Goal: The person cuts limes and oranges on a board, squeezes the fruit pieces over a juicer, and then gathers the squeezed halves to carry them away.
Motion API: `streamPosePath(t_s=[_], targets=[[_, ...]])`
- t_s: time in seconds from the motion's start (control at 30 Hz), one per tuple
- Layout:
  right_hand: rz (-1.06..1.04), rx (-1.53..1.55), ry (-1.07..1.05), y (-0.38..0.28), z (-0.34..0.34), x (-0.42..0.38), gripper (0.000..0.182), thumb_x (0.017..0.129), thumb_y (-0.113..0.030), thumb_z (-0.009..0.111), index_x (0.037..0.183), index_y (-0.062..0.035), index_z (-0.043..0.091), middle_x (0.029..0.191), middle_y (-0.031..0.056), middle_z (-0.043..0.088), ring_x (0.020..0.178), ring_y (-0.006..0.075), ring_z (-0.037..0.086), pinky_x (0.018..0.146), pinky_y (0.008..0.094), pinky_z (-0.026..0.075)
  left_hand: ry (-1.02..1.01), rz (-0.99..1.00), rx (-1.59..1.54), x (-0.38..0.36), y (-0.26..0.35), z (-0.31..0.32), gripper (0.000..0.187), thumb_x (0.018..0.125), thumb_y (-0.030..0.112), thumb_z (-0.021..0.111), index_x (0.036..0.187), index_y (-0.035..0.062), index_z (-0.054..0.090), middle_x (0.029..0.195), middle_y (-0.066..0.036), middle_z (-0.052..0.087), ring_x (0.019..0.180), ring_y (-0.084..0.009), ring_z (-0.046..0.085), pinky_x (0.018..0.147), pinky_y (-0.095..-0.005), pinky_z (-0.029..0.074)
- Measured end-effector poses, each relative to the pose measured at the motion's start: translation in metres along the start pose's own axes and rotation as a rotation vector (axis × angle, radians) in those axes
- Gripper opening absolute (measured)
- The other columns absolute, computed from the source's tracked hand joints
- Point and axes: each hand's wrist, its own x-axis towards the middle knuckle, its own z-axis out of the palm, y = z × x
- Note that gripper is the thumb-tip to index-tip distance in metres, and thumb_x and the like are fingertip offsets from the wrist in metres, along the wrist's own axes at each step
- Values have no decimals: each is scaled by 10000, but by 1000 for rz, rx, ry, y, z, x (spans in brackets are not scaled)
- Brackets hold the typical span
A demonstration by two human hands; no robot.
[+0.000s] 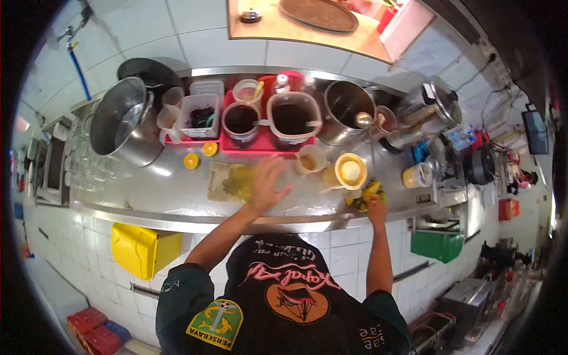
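My left hand [269, 183] is over the steel counter, fingers spread and holding nothing, beside the right edge of a pale cutting board [218, 184] with a yellow-green patch on it. Squeezed citrus peels [359, 202], yellow and green, lie in a small heap near the counter's front edge. My right hand [377, 208] closes on peels at the right side of this heap; its fingertips are partly hidden. Just behind the heap stands a yellow citrus juicer [350, 171] with a white cone. A plastic measuring cup [310, 160] is between the juicer and my left hand.
Two orange halves [191, 161] lie left of the board. Behind them, a pink tray [269, 151] holds tubs of dark contents. A large pot [121, 124] stands at left, a steel pot [345, 112] with a ladle at back right. A yellow bin [142, 248] is below.
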Motion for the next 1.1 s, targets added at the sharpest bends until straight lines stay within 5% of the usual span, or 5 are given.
streamPosePath(t_s=[0.2, 0.3, 0.6, 0.93, 1.1], targets=[[139, 89, -25, -33, -28, -8, 267, 899, -243, 603, 1060, -32, 627, 983, 182, 660, 914, 356, 623, 784, 429, 479, 302, -558, 521, -85, -158, -83, 724, 718, 374, 787, 1294, 64, 479, 1267, -156, 513, 1208, -354, 467, 1006, -498, 366], [36, 201, 182, -56, -50, 9, 276, 918, -253, 593, 1061, -19, 632, 970, 166, 670, 890, 314, 637, 760, 398, 487, 75, -941, 751, -89, -185, -108, 815, 690, 466, 783, 1330, 85, 453, 1271, -153, 514, 1217, -350, 468, 999, -491, 378], [-190, 538, 17, -205, -126, 23, 265, 914, -219, 612, 1084, -16, 633, 960, 96, 634, 765, 156, 588, 691, 294, 477, -22, -1049, 599, -74, -205, -111, 628, 702, 349, 759, 1222, 80, 531, 1159, -112, 602, 1101, -317, 561, 954, -440, 427], [-12, 1602, -949, -269, -95, -12, 693, 893, -233, 666, 1459, -78, 298, 1314, 106, 491, 1189, 227, 526, 986, 358, 455, -105, -114, -252, 42, 27, -36, 640, 638, 193, 829, 1205, 70, 559, 1224, -154, 564, 1214, -341, 486, 1049, -456, 347], [125, 1758, -821, -249, -87, -5, 661, 875, -218, 691, 1423, -70, 354, 1304, 113, 498, 1178, 247, 533, 973, 373, 472, -306, 115, -350, 73, 54, -6, 806, 637, 275, 850, 1336, 89, 493, 1385, -173, 443, 1358, -370, 330, 1119, -539, 231]])
